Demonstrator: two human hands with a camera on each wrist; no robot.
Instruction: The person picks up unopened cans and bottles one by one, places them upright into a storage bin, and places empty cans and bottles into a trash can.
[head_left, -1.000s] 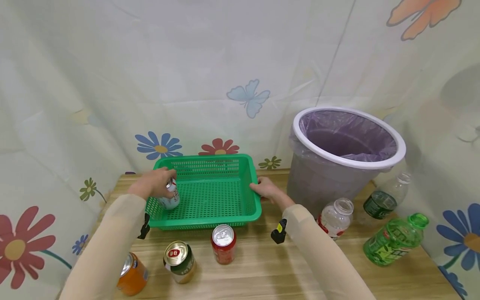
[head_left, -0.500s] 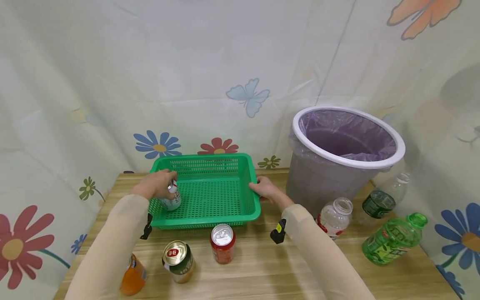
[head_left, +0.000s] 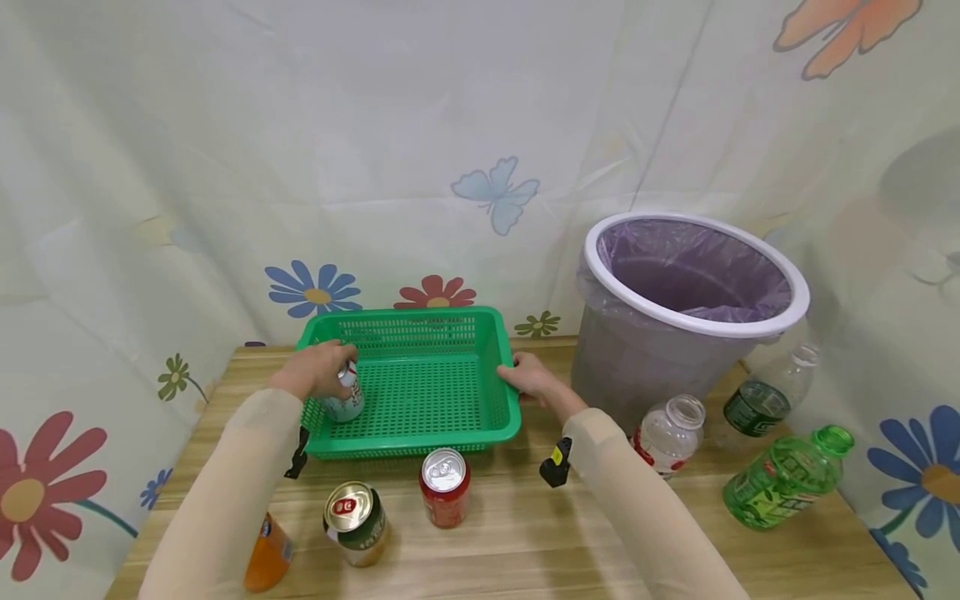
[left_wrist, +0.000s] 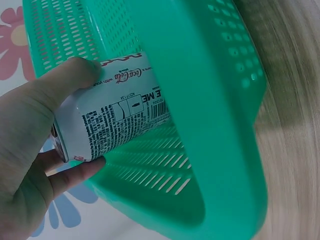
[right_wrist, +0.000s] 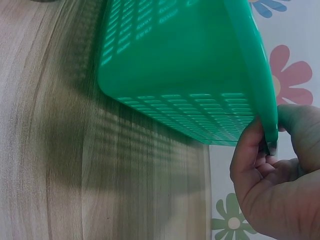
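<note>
A green plastic basket with slotted walls stands on the wooden table near the back wall. At its left end my left hand grips a white Coca-Cola can by its upper part, inside the basket. The left wrist view has the thumb on one side of the can and fingers on the other; the can's lower end is hidden behind the rim. My right hand pinches the rim at the basket's right end, thumb over the edge and fingers curled beneath, as the right wrist view shows.
In front of the basket stand a red can, a green-and-gold can and an orange can, partly behind my left sleeve. A lined grey bin is at the right, near a clear bottle, a red-labelled bottle and a green bottle.
My left hand has shifted slightly right with the white can, still inside the basket. The right hand keeps its hold on the rim, and the basket has barely moved.
</note>
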